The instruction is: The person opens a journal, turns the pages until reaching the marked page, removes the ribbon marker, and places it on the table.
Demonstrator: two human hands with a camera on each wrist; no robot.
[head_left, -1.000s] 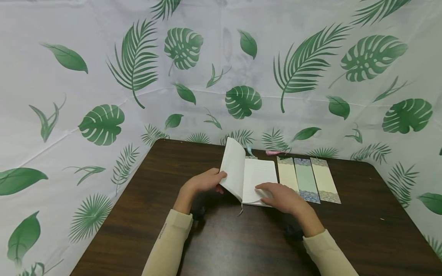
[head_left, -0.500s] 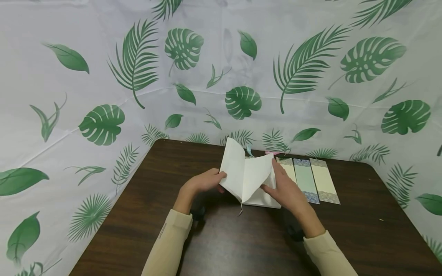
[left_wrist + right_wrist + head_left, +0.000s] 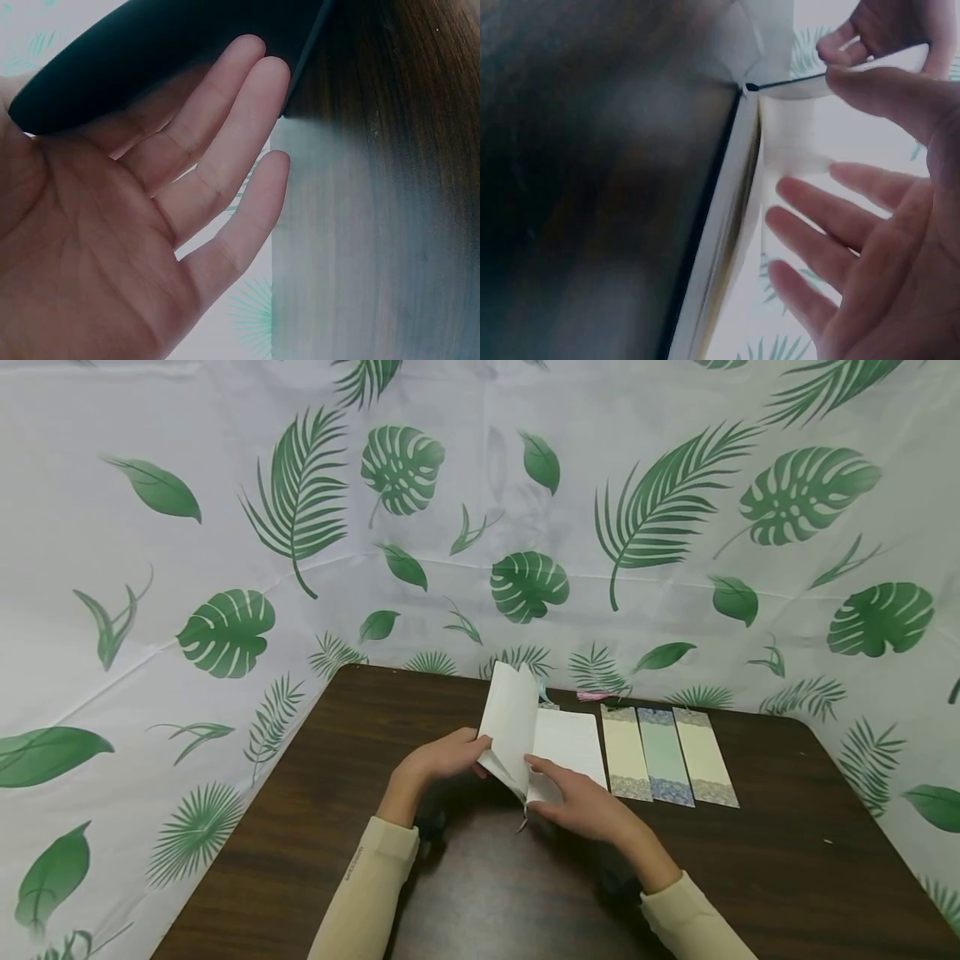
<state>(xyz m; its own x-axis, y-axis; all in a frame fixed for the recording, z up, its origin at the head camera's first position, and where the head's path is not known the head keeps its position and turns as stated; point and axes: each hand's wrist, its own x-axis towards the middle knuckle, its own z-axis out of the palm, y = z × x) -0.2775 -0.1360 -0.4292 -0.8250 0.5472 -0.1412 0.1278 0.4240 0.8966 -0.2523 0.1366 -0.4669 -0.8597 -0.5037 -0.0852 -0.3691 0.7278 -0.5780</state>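
Half a second on, the lifted page has gone over to the left stack, and the right hand has slid back toward the spine at the book's near edge. On the left, the left hand props the raised pages of the book upright, fingers flat behind the dark cover and thumb on the front. Next, the right hand rests with fingers spread and relaxed on the flat right page. To the right, three bookmarks lie side by side on the dark wooden surface, just beside the book.
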